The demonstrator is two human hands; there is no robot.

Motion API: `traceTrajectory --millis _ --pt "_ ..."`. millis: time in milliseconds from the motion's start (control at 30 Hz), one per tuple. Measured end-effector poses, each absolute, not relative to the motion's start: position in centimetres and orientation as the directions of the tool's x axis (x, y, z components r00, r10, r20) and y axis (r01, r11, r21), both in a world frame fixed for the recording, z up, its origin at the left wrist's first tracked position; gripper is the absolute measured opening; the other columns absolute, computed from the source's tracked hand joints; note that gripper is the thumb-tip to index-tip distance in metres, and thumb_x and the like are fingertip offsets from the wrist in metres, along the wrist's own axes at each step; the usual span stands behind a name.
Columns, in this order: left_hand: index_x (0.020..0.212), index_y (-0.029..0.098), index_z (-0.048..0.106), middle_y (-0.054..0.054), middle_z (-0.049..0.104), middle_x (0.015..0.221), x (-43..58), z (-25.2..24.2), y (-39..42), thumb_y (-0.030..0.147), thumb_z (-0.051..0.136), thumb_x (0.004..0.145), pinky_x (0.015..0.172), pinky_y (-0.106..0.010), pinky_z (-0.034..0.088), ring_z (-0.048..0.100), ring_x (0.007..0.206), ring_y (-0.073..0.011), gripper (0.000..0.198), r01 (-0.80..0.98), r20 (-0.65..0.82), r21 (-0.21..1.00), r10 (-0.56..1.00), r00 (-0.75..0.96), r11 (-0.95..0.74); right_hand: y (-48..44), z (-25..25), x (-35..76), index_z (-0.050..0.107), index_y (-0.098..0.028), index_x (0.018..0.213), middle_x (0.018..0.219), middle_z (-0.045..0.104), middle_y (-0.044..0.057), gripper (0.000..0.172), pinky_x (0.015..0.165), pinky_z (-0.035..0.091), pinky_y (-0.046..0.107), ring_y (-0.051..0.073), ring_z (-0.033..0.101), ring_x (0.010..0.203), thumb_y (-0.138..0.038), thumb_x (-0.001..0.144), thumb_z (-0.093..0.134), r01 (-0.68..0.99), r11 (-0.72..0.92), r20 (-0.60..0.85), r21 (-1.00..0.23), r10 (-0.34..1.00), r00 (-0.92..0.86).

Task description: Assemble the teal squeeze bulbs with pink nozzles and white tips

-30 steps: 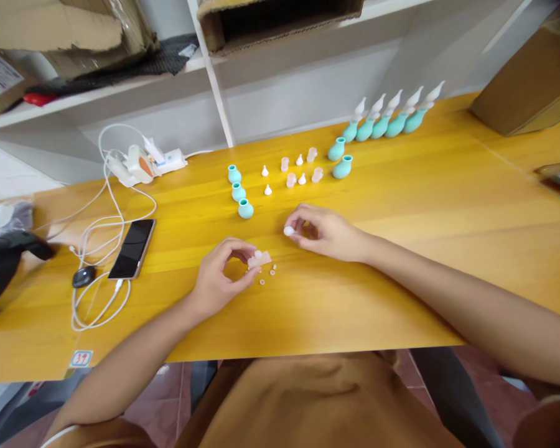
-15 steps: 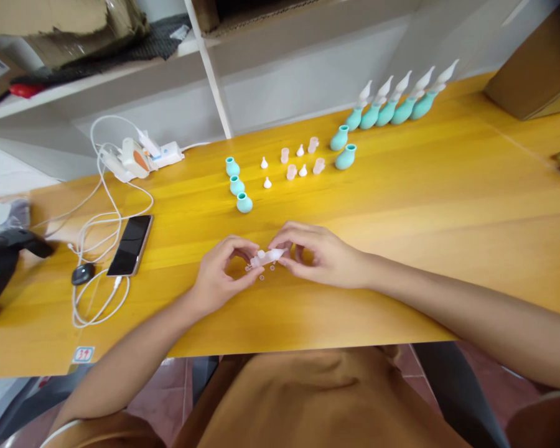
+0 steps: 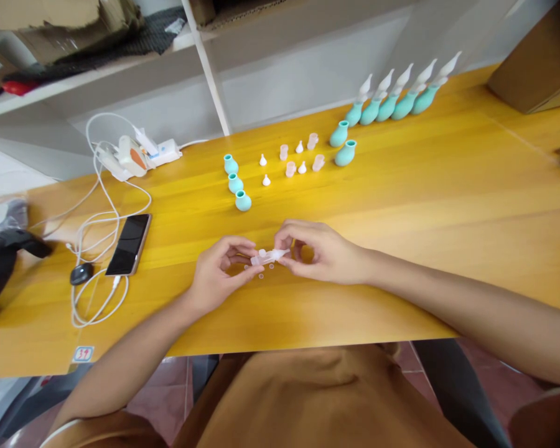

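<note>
My left fingers [image 3: 238, 243] pinch the translucent tube [image 3: 260, 260] over the tabletop [image 3: 317, 320]; my right fingers [image 3: 298, 228] grip the white tip [image 3: 280, 254] at the tube's 3 o'clock end, seated or not I can't tell. From the tube, small rings [image 3: 261, 275] lie at 7 o'clock, three teal bulbs [image 3: 236, 185] at 11, and a phone [image 3: 129, 244] at 9 o'clock.

The tube [image 3: 263, 258] looks like smooth plastic, the table [image 3: 424, 211] glossy wood, the box [image 3: 536, 65] matt cardboard

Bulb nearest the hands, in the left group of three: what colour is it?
That bulb is turquoise, showing best in the head view.
</note>
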State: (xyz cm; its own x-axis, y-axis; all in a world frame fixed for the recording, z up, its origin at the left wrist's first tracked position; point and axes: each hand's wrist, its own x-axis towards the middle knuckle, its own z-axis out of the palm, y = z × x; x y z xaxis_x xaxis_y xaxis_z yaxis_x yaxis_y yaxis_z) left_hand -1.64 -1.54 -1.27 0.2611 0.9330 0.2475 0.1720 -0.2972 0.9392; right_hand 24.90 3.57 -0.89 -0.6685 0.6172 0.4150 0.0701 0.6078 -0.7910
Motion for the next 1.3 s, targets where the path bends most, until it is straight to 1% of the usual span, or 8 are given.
traceTrajectory --millis 200,300,433,533,667,800,1033,1300 --pt "0.11 0.019 0.071 -0.005 0.081 0.095 -1.4 -1.0 -1.6 0.035 0.096 0.084 0.082 -0.031 0.071 0.081 0.087 -0.0172 0.04 0.136 0.244 0.95 0.939 0.244 -0.282 3.6 -0.9 25.0 0.067 -0.021 0.106 0.099 0.069 0.003 0.014 0.074 0.058 0.026 0.014 0.068 0.08 -0.013 0.095 0.069 0.044 0.588 0.408 -0.808 0.612 -0.678" --pt "0.106 0.019 0.072 -0.005 0.081 0.094 -1.4 -0.8 -1.7 0.035 0.097 0.082 0.081 -0.031 0.071 0.081 0.086 -0.0176 0.038 0.134 0.245 0.95 0.939 0.241 -0.282 3.5 -1.0 25.0 0.069 -0.02 0.106 0.099 0.07 0.004 0.01 0.075 0.058 0.026 0.014 0.069 0.08 -0.017 0.097 0.07 0.048 0.583 0.396 -0.811 0.608 -0.688" --pt "0.098 0.018 0.071 -0.006 0.082 0.094 -1.3 -0.7 -1.8 0.039 0.096 0.083 0.08 -0.035 0.072 0.082 0.083 -0.0193 0.036 0.125 0.179 0.969 0.957 0.23 -0.212 3.4 -1.2 24.9 0.07 -0.02 0.106 0.098 0.073 0.004 0.007 0.074 0.059 0.026 0.013 0.07 0.079 -0.022 0.099 0.072 0.03 0.559 0.397 -0.829 0.625 -0.673" --pt "0.094 0.019 0.07 -0.006 0.083 0.093 -1.3 -0.8 -1.7 0.039 0.098 0.081 0.082 -0.035 0.072 0.083 0.086 -0.0201 0.037 0.071 0.15 0.983 0.969 0.197 -0.167 3.1 -1.4 24.5 0.071 -0.02 0.104 0.099 0.074 0.005 0.008 0.073 0.06 0.027 0.013 0.07 0.079 -0.026 0.1 0.073 -0.001 0.502 0.392 -0.865 0.675 -0.625" --pt "0.091 0.019 0.069 -0.005 0.083 0.091 -1.2 -1.2 -1.6 0.043 0.101 0.076 0.079 -0.035 0.072 0.083 0.085 -0.0207 0.043 0.023 0.103 0.994 0.982 0.158 -0.108 2.7 -1.5 24.1 0.071 -0.019 0.103 0.101 0.075 0.006 0.017 0.076 0.063 0.029 0.015 0.073 0.082 -0.035 0.1 0.076 -0.059 0.379 0.339 -0.923 0.736 -0.586" --pt "0.089 0.019 0.067 -0.004 0.082 0.089 -1.2 -1.4 -1.7 0.044 0.103 0.073 0.077 -0.034 0.072 0.083 0.082 -0.02 0.046 0.002 0.085 0.996 0.988 0.132 -0.086 2.4 -1.9 23.9 0.071 -0.019 0.106 0.102 0.076 0.006 0.019 0.08 0.064 0.03 0.016 0.074 0.085 -0.036 0.1 0.078 -0.094 0.342 0.333 -0.935 0.756 -0.563" --pt "0.091 0.019 0.066 -0.003 0.082 0.089 -0.9 -1.7 -1.9 0.04 0.102 0.075 0.076 -0.034 0.072 0.083 0.081 -0.02 0.044 -0.017 0.063 0.998 0.989 0.133 -0.061 2.3 -2.5 23.7 0.071 -0.02 0.108 0.104 0.073 0.007 0.015 0.083 0.063 0.031 0.016 0.074 0.09 -0.033 0.102 0.075 -0.098 0.398 0.384 -0.912 0.747 -0.543" --pt "0.091 0.019 0.067 -0.004 0.082 0.09 -1.0 -1.4 -1.9 0.046 0.1 0.077 0.075 -0.037 0.073 0.083 0.081 -0.021 0.045 0.046 0.081 0.995 0.984 0.161 -0.089 2.4 -2.3 23.7 0.07 -0.022 0.108 0.103 0.072 0.007 0.012 0.081 0.063 0.032 0.016 0.071 0.087 -0.033 0.105 0.071 -0.046 0.515 0.451 -0.856 0.701 -0.553"
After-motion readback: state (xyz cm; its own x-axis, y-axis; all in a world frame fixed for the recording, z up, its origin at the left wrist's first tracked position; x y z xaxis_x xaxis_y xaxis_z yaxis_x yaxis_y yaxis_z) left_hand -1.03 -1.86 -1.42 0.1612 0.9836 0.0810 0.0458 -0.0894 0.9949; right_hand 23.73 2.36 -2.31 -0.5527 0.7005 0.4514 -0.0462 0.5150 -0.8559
